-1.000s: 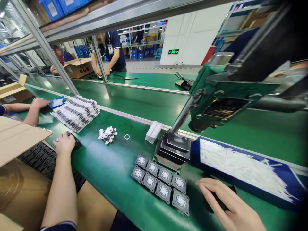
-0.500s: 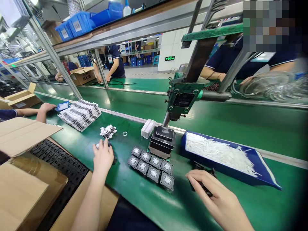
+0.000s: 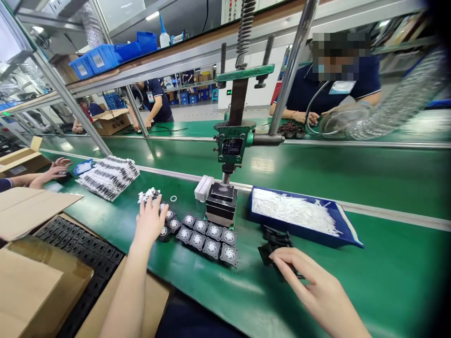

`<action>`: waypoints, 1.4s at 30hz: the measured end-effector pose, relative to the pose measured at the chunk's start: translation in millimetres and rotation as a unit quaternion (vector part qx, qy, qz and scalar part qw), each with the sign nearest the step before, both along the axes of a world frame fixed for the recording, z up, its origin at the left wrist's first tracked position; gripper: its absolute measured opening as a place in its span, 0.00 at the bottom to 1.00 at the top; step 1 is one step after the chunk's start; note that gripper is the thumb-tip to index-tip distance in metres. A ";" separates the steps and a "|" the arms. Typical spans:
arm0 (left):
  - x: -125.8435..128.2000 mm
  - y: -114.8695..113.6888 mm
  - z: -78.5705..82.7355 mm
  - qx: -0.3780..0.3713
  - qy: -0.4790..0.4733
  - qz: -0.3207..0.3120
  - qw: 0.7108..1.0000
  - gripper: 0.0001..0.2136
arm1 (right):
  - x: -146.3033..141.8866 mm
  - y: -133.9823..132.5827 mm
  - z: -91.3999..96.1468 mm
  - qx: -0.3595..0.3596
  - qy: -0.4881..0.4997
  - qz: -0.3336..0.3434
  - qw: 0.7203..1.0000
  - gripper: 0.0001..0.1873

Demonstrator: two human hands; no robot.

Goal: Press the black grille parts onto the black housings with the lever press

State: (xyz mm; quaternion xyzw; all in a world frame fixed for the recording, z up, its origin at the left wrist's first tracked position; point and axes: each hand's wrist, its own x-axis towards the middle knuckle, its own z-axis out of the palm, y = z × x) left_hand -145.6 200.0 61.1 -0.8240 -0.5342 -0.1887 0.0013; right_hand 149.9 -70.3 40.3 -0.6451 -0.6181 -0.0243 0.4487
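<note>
Black square fan-like parts (image 3: pixel 197 239) with white swirls lie in two neat rows on the green bench, to the right of my left hand (image 3: pixel 151 218) and to the left of my right hand (image 3: pixel 310 272), between the two grips and apart from the right one. From my distant seat I judge that the step in hand is placing these parts in order, for a smaller group (image 3: pixel 173 224) of the same kind sits directly at the left fingers, just beside the rows. The left fingers are spread over this smaller group and partly hide it; whether they press on or grip any of it, I am not able to say. On the other side, my right thumb and forefinger are pinched together on a dark part (image 3: pixel 265 256), and more black pieces (image 3: pixel 278 236) lie just beyond that grip. Next move, I think, calls for a gentle, level touch from the left, so that the neat rows are not pushed askew. Also I should mind the pile of white-and-black pieces (image 3: pixel 148 192), which is just beyond the left fingertips, and the white ring (image 3: pixel 173 198), near them on the right.
</note>
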 end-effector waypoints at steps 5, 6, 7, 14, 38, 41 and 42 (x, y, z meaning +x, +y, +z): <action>-22.4 9.2 4.0 0.003 0.116 -0.230 0.966 0.25 | -0.9 7.4 1.4 0.009 0.014 0.003 1.000 0.10; -23.4 10.4 0.9 0.001 0.127 -0.259 0.957 0.25 | -2.4 10.1 2.7 0.010 0.016 0.010 1.000 0.09; -23.6 11.3 -2.6 -0.002 0.135 -0.279 0.951 0.25 | -4.1 12.9 4.0 0.011 0.017 0.017 1.000 0.09; -17.9 15.9 -12.6 -0.017 0.131 -0.271 0.954 0.19 | -11.4 26.7 2.4 -0.014 0.033 0.046 0.998 0.09; 10.5 16.9 -24.0 0.021 0.078 -0.155 0.985 0.18 | -26.5 69.3 22.5 -0.052 0.004 0.100 0.994 0.07; 13.3 11.7 -24.2 0.013 0.059 -0.161 0.985 0.20 | -41.9 96.3 39.1 -0.104 -0.022 0.134 0.985 0.14; 12.5 10.4 -24.0 0.006 0.050 -0.166 0.985 0.21 | -48.9 107.7 42.7 -0.124 -0.036 0.146 0.981 0.21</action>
